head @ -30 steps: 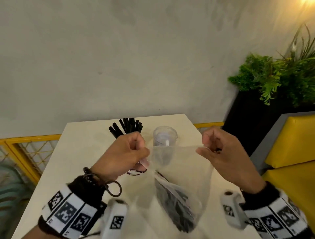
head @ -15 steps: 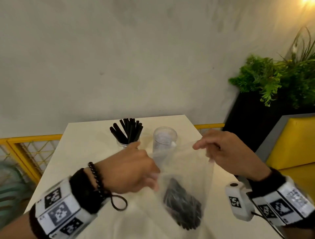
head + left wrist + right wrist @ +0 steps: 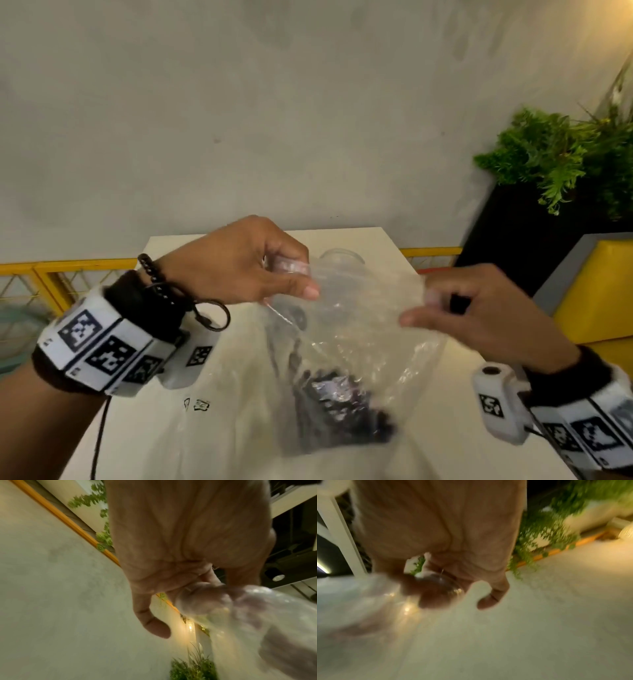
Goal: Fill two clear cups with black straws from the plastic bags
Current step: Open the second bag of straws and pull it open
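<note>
A clear plastic bag [image 3: 359, 325] hangs between both hands above the white table [image 3: 455, 445], with a bundle of black straws [image 3: 339, 414] lying in its bottom. My left hand [image 3: 291, 277] pinches the bag's top left edge, seen close in the left wrist view as the bag [image 3: 248, 615] over the fingers [image 3: 200, 599]. My right hand [image 3: 424, 305] pinches the top right edge; the right wrist view shows blurred plastic [image 3: 368, 601] over its fingers [image 3: 435, 592]. An empty clear cup [image 3: 342, 255] stands behind the bag, only its rim showing. The cup of straws is hidden behind my left hand.
A second flat plastic bag [image 3: 205, 438] lies on the table under my left wrist. A yellow railing [image 3: 68, 270] runs behind the table. To the right stand a dark planter with green plants [image 3: 555, 161] and a yellow seat [image 3: 603, 291].
Both hands lifted the bag's mouth higher and pulled it wider. My left hand moved up from the bag's side to its top edge and now covers the cup of straws.
</note>
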`<state>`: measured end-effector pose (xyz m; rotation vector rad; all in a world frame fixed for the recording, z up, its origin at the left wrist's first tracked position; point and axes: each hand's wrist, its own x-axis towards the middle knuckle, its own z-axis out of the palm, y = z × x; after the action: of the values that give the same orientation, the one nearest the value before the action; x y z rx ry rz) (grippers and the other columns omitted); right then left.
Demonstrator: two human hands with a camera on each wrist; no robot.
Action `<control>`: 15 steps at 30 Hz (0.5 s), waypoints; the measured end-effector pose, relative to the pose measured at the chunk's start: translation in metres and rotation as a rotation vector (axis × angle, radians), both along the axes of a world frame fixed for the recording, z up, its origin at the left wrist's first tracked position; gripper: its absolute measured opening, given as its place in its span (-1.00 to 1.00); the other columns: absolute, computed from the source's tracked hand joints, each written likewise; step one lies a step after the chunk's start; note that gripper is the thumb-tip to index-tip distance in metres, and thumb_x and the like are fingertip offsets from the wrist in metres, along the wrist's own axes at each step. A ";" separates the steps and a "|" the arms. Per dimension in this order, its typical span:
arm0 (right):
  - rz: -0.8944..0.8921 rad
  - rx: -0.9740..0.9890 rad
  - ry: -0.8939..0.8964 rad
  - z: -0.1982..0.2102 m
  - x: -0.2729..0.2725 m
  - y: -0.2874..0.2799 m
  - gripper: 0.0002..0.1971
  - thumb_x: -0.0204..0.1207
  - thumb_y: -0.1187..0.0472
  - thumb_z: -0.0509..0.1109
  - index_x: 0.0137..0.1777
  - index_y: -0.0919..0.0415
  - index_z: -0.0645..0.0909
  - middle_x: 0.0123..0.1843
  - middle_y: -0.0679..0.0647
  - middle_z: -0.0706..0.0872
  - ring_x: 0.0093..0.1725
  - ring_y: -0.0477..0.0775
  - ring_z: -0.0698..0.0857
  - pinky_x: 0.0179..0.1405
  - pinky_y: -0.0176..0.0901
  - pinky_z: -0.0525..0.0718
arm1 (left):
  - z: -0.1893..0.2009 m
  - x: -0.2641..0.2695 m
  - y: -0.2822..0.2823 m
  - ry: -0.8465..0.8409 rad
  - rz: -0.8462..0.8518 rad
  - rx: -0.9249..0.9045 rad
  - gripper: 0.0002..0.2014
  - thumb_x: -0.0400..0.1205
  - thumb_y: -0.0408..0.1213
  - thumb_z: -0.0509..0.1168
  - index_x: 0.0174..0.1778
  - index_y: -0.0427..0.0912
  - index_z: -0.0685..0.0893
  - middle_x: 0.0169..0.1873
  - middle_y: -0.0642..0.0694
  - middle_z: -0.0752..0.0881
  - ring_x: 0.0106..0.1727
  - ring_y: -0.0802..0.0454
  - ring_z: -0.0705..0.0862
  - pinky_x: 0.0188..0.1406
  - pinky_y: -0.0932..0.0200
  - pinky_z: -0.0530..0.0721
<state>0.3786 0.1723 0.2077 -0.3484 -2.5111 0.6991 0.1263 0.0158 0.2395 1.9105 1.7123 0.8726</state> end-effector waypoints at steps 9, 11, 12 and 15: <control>-0.129 -0.626 0.474 -0.032 0.008 0.003 -0.19 0.19 -0.52 0.46 0.35 -0.06 0.53 0.37 0.03 0.67 0.33 0.01 0.69 0.19 -0.04 0.69 | 0.024 0.025 0.014 -0.034 0.162 0.248 -0.63 0.58 -0.06 0.49 -0.42 -0.25 0.71 -0.64 -0.15 0.62 -0.65 0.21 0.64 -0.56 0.35 0.57; -0.189 -0.953 0.352 -0.058 0.003 -0.003 -0.31 0.29 -0.38 0.47 0.35 -0.05 0.52 0.38 0.09 0.66 0.20 0.09 0.74 0.03 0.11 0.71 | 0.029 0.029 0.020 0.057 0.187 0.335 -0.59 0.61 -0.02 0.46 -0.41 -0.29 0.71 -0.67 -0.05 0.59 -0.67 0.22 0.53 -0.55 0.49 0.42; -0.206 -1.080 0.297 -0.069 -0.001 -0.010 -0.47 0.46 -0.19 0.43 0.36 0.02 0.50 0.38 0.12 0.64 0.15 0.12 0.72 -0.08 0.07 0.70 | 0.031 0.031 0.023 0.082 0.188 0.365 -0.57 0.61 -0.02 0.46 -0.41 -0.30 0.71 -0.68 -0.02 0.56 -0.67 0.19 0.48 -0.55 0.52 0.35; -0.134 -1.030 0.024 -0.104 -0.015 -0.026 -0.05 0.01 -0.18 0.78 0.43 -0.05 0.46 0.35 -0.10 0.66 0.25 0.01 0.74 -0.16 -0.25 0.75 | 0.032 0.035 0.033 0.053 0.172 0.363 -0.58 0.62 -0.03 0.46 -0.35 -0.34 0.75 -0.68 -0.04 0.53 -0.70 0.19 0.52 -0.56 0.54 0.39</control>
<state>0.3635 0.1464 0.1042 -0.8242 -1.8729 1.8703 0.1609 0.0484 0.2711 2.0457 1.8735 1.2831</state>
